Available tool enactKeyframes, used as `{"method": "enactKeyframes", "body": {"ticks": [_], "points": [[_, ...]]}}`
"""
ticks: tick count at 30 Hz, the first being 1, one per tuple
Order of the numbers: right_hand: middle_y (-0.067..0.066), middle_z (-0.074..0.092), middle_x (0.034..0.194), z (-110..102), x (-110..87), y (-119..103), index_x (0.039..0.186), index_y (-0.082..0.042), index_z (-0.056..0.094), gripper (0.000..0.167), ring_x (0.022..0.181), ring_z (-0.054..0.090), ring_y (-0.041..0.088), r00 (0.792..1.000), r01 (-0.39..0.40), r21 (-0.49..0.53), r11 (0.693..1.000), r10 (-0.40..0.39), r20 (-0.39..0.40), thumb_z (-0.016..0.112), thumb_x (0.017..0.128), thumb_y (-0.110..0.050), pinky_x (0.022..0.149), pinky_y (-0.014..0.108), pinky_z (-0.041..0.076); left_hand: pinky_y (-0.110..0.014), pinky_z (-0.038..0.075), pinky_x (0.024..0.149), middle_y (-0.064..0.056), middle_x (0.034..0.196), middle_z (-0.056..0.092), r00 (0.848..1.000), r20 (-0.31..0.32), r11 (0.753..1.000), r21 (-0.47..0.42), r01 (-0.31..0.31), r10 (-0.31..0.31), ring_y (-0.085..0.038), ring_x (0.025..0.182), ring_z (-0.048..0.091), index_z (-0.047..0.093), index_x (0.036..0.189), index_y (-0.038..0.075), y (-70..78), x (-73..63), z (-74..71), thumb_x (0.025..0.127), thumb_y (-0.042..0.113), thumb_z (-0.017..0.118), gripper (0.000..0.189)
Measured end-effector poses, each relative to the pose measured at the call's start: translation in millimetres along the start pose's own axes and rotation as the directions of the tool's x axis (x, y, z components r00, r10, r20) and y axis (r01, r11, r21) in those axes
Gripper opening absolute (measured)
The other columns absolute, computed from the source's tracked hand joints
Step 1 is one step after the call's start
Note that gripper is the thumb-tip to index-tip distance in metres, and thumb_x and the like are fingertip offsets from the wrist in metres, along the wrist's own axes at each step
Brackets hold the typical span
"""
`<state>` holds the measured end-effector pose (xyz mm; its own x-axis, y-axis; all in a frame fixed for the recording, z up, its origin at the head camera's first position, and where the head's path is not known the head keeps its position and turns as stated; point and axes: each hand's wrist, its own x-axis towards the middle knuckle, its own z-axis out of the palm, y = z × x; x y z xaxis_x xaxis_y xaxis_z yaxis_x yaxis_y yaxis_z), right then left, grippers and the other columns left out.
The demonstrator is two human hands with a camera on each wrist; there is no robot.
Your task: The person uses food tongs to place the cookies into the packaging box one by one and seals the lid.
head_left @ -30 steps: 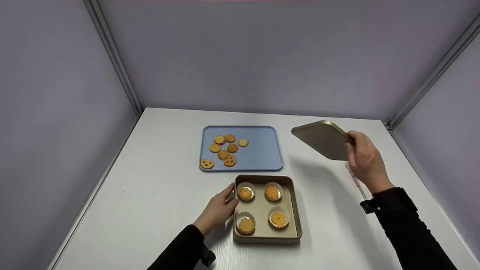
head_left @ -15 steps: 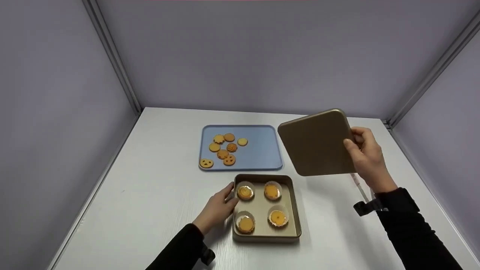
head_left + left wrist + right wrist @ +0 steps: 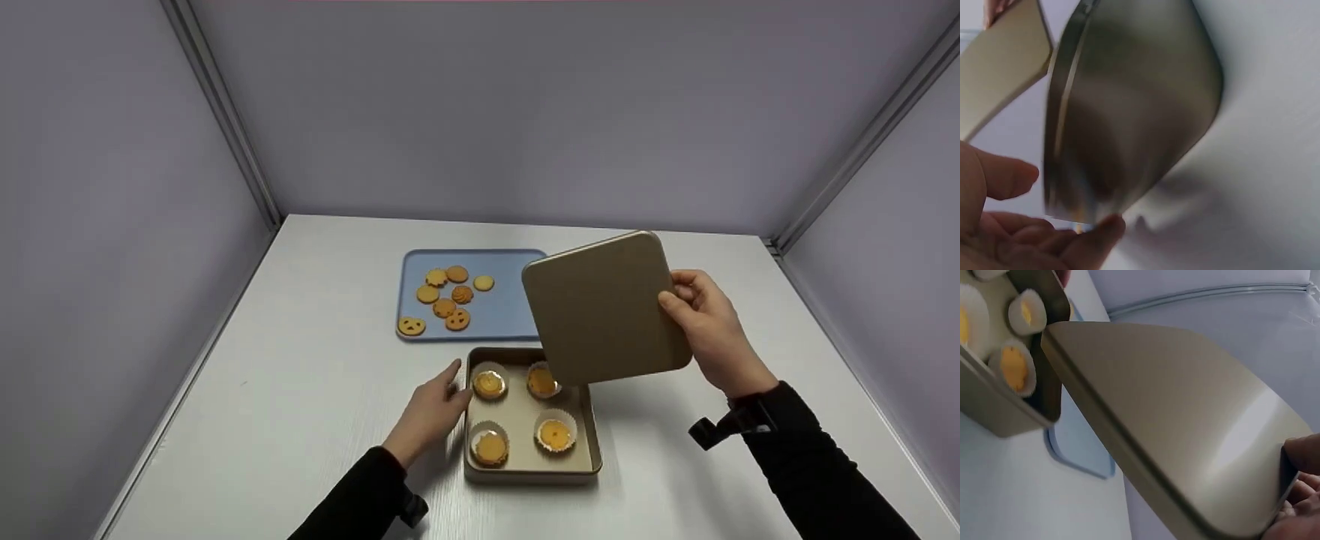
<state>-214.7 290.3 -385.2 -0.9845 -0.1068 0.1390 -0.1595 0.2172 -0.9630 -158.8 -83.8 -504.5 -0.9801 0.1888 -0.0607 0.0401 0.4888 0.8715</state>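
My right hand (image 3: 711, 334) grips a square gold metal lid (image 3: 604, 307) by its right edge, thumb on the face towards me. The lid is tilted in the air, its lower left corner over the back right of an uncovered gold tin (image 3: 534, 478). Inside the tin stand several cookies in paper cups; the back right cookie (image 3: 541, 381) is partly hidden by the lid. My left hand (image 3: 429, 411) is at the tin's left wall, fingers loosely extended. The left wrist view shows the thumb (image 3: 1013, 179) apart from the tin and a fingertip close to its corner.
Behind the tin lies a blue tray (image 3: 499, 322) with several loose cookies on its left half; the lid covers its right end. Grey panels (image 3: 480, 112) stand at the back and both sides of the white table (image 3: 300, 360).
My right hand has brought the lid leftwards, turning it to a broad face and lowering it towards the tin. The left hand has eased slightly off the tin's wall.
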Motion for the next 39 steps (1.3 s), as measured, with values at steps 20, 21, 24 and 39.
{"method": "enactKeyframes", "body": {"ticks": [20, 21, 24, 39], "points": [[0.004, 0.069, 0.103, 62.2, -29.9, 19.6, 0.128, -0.002, 0.044, 0.029, 0.091, 0.066, 0.017, 0.945, -0.276, 0.155, 0.949, 0.238, 0.225, 0.056, 0.106, -0.016, 0.077, 0.034, 0.056, -0.036, 0.062, 0.064, -0.015, 0.110, 0.073, 0.992, 0.007, 0.943, -0.311, -0.115, 0.124, -0.022, 0.086, 0.074, 0.020, 0.165, 0.015, 51.2, -4.8, -15.6, 0.103, 0.021, 0.064, 0.076], [0.005, 0.069, 0.101, 64.0, -32.2, 22.2, 0.129, -0.001, 0.044, 0.031, 0.087, 0.067, 0.018, 0.938, -0.282, 0.094, 0.955, 0.254, 0.236, 0.056, 0.106, -0.019, 0.073, 0.034, 0.056, -0.035, 0.061, 0.061, -0.013, 0.103, 0.072, 0.993, 0.012, 0.953, -0.283, -0.109, 0.117, -0.020, 0.080, 0.074, 0.021, 0.165, 0.015, 49.2, -5.8, -16.3, 0.103, 0.021, 0.064, 0.076], [0.007, 0.069, 0.091, 68.0, -39.2, 29.9, 0.128, 0.000, 0.044, 0.037, 0.073, 0.066, 0.019, 0.913, -0.287, -0.080, 0.955, 0.297, 0.280, 0.058, 0.105, -0.026, 0.062, 0.034, 0.056, -0.034, 0.059, 0.054, -0.007, 0.086, 0.068, 0.994, 0.029, 0.977, -0.189, -0.099, 0.106, -0.018, 0.067, 0.070, 0.026, 0.164, 0.013, 43.7, -9.8, -17.3, 0.103, 0.021, 0.064, 0.072], [0.010, 0.063, 0.060, 77.3, -53.3, 52.2, 0.115, -0.002, 0.043, 0.029, 0.042, 0.058, 0.017, 0.855, -0.260, -0.304, 0.917, 0.365, 0.368, 0.056, 0.106, -0.028, 0.046, 0.044, 0.056, -0.033, 0.050, 0.053, -0.008, 0.083, 0.070, 1.000, 0.030, 0.978, 0.209, 0.001, -0.007, -0.013, 0.053, 0.061, 0.041, 0.153, 0.001, 33.4, -7.6, -4.8, 0.100, 0.033, 0.065, 0.067]]}}
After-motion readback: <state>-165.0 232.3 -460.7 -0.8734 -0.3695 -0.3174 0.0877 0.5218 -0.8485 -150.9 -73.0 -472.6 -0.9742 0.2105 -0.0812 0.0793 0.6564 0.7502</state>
